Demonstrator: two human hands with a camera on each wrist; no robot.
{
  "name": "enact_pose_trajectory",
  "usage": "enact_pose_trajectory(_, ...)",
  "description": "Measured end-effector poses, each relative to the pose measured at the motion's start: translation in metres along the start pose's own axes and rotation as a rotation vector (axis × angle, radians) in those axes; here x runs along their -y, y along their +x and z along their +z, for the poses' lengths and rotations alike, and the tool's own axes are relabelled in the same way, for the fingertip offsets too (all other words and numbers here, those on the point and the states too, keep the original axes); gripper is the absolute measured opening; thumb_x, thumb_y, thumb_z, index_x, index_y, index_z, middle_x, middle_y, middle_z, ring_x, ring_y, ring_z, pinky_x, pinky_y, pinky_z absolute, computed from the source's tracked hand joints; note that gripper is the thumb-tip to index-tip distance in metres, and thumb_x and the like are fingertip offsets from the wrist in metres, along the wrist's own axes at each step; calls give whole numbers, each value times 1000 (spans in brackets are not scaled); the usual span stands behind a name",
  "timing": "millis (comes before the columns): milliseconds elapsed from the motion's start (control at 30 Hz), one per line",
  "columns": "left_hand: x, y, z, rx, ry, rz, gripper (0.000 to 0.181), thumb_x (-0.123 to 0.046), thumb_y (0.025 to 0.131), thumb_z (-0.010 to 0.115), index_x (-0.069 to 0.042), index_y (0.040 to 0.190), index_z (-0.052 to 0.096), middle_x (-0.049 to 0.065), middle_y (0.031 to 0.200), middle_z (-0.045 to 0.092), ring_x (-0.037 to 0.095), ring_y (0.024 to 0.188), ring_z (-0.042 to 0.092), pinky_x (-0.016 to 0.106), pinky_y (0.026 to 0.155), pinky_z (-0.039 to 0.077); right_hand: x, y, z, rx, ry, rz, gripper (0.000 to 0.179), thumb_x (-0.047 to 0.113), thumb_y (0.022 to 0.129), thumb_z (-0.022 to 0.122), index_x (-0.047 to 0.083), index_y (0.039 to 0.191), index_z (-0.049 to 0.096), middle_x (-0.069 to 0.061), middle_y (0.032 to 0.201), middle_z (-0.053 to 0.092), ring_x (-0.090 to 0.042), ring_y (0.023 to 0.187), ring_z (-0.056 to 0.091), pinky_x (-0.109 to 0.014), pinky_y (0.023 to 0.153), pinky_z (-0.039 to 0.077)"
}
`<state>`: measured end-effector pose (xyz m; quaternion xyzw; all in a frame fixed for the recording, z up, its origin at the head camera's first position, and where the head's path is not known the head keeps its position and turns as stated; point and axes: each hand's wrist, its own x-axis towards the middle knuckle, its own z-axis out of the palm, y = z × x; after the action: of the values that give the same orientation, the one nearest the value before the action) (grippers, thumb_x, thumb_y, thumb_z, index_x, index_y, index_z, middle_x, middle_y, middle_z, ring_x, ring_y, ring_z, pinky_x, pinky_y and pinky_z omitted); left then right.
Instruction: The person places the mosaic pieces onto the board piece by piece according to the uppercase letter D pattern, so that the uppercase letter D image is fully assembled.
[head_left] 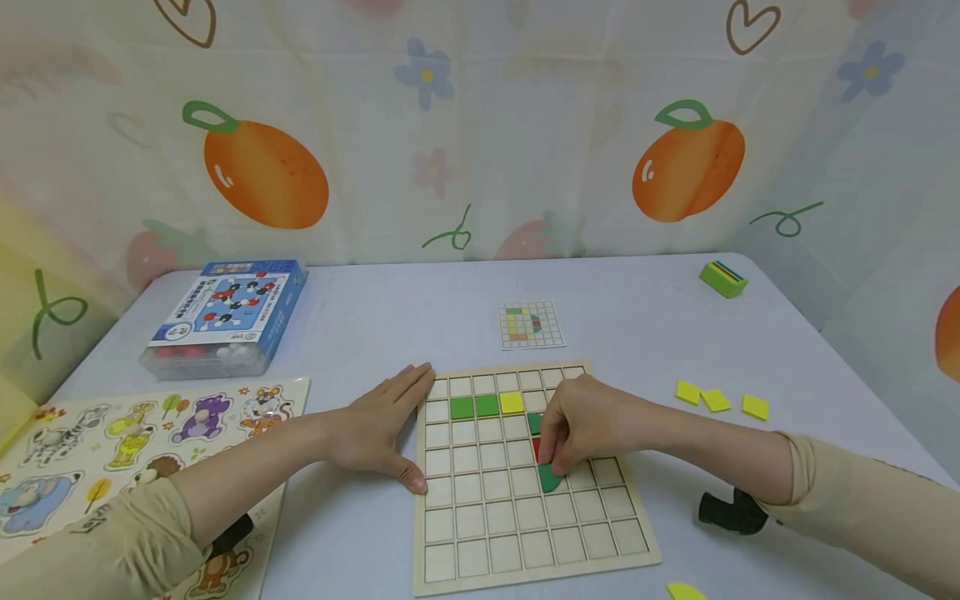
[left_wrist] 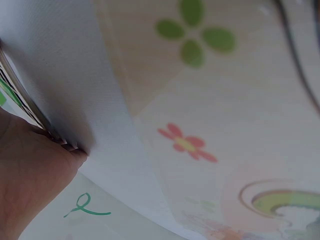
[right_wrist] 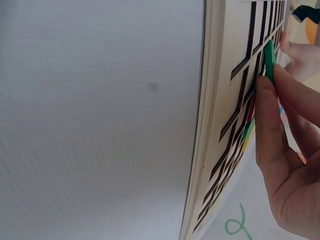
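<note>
A wooden grid board [head_left: 542,575] lies on the table in the middle of the head view. My right hand [head_left: 592,421] pinches a dark green piece with a rounded edge [head_left: 550,479] between thumb and fingers over a cell right of the board's middle. In the right wrist view this green piece [right_wrist: 269,60] stands tilted against the grid. Just above it are a red piece [head_left: 536,450], partly covered by the fingers, and another dark green piece [head_left: 534,422]. Two green squares [head_left: 475,407] and a yellow square [head_left: 512,402] fill cells further left. My left hand [head_left: 378,429] rests spread along the board's left edge.
Behind the board lies a small pattern card [head_left: 530,325]. Three yellow squares [head_left: 716,401] lie to the right, and a yellow rounded piece [head_left: 686,592] in front. An animal puzzle board [head_left: 292,400], a blue box [head_left: 279,312] and a small green block [head_left: 723,280] are also on the table.
</note>
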<state>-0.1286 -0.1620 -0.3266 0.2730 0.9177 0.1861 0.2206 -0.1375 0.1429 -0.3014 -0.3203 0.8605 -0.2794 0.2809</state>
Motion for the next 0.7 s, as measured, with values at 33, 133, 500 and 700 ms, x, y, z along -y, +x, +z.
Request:
enact_pose_trajectory(33,0,0,0,0,1,0,134,-60,69,81,3,157,2,22,167,0,44,155,1,62,125,11,0,0,1,-5,-8,1,13,4,71,85,15,72,78,7,71,72,-1,62,60,-17,57,51)
enact_pose_trajectory(133,0,0,0,1,2,-2,135,-60,69,81,3,157,2,22,167,0,44,155,0,62,125,11,0,0,3,-20,-18,8,15,4,71,85,16,70,76,9,69,70,-2,61,58,-17,56,49)
enact_pose_trajectory(500,0,0,1,3,0,-6,135,-61,69,81,2,157,1,21,167,-1,44,155,0,62,125,11,-9,-3,1,51,-16,-153,15,14,77,83,24,77,72,12,66,64,1,57,55,-16,53,47)
enact_pose_trajectory(700,0,0,0,2,7,4,135,-61,69,81,3,157,1,22,167,-1,44,155,0,62,125,11,-25,-23,-9,232,75,-284,14,24,79,82,25,91,75,6,70,68,5,56,55,-16,49,48)
